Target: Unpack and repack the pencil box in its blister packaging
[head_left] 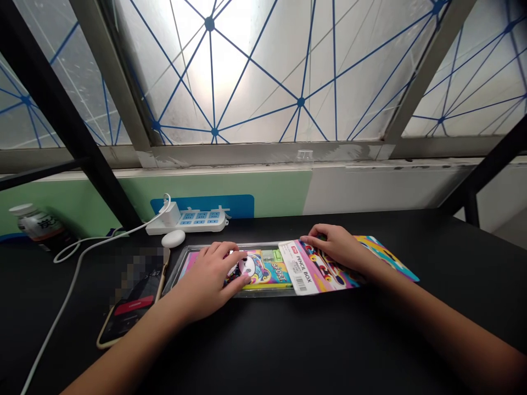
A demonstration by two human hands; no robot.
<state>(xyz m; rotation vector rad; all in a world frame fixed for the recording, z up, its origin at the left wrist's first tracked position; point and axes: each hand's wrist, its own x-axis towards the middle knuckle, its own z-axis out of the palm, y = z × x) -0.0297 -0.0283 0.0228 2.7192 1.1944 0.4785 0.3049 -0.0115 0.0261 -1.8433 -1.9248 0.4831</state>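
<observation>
A colourful pencil box (263, 269) with cartoon print and the word SPORT lies in a clear plastic tray (263, 293) on the black table. My left hand (212, 277) rests over the left part of the box, fingers spread and thumb apart. Over the right end of the tray lies a printed card (302, 270) marked PENCIL BOX, with a barcode. My right hand (335, 246) has its bent fingers at the card's upper edge and holds it there. The palm and wrist cover part of the card, and its far end shows beyond the forearm.
Left of the tray are a phone (134, 302), a white round case (173, 238) and a power strip (201, 220) with a white cable (76, 269). A bottle (41, 225) stands far left. Black frame bars (78, 115) slope at the sides before the window.
</observation>
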